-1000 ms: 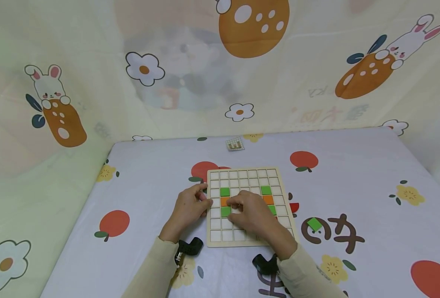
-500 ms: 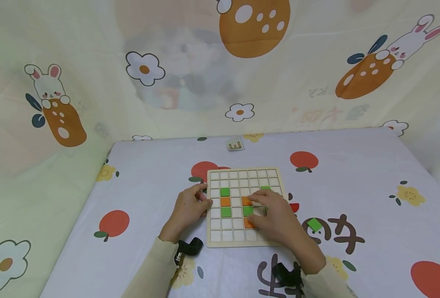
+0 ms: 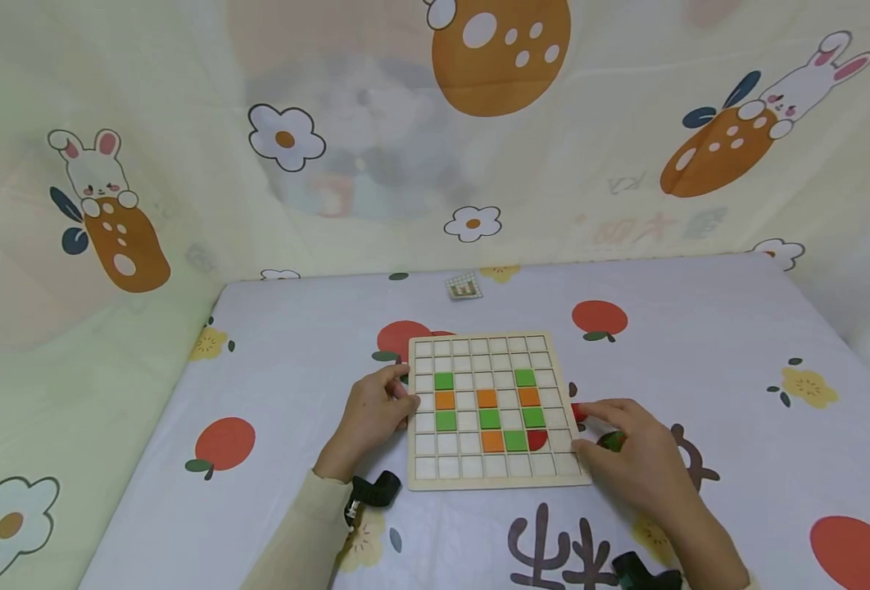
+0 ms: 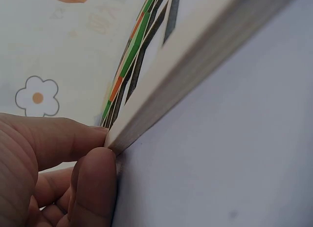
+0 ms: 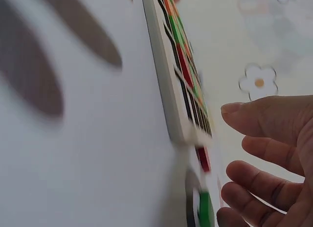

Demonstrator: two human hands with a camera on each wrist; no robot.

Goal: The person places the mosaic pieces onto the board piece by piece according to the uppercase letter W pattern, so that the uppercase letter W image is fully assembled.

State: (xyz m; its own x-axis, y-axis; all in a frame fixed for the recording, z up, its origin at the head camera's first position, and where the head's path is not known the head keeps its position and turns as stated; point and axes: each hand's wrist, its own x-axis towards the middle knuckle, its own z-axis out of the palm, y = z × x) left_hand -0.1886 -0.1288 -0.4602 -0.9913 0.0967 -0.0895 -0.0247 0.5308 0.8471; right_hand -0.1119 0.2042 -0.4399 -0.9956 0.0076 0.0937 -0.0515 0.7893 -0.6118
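My left hand (image 3: 376, 410) pinches the left edge of a light wooden grid board (image 3: 433, 485); the left wrist view shows the fingertips right at its rim. Green and orange square tiles sit in several cells, among them an orange tile (image 3: 492, 442) beside a green tile (image 3: 514, 441). A red tile (image 3: 536, 441) with a rounded side lies at the end of that row. My right hand (image 3: 637, 459) is past the board's right edge, fingers apart. Near it are a small red piece (image 5: 203, 159) and a green tile (image 5: 206, 208), mostly covered by the hand in the head view.
A small card (image 3: 464, 286) with a printed grid pattern lies behind the board. The tablecloth (image 3: 295, 344) carries printed fruit, flowers and dark lettering. A patterned curtain (image 3: 376, 188) stands around the back and left side.
My right hand has moved right, from over the middle tiles to beside the board, covering most of the loose green tile. More tiles are uncovered. The left hand stays at the edge.
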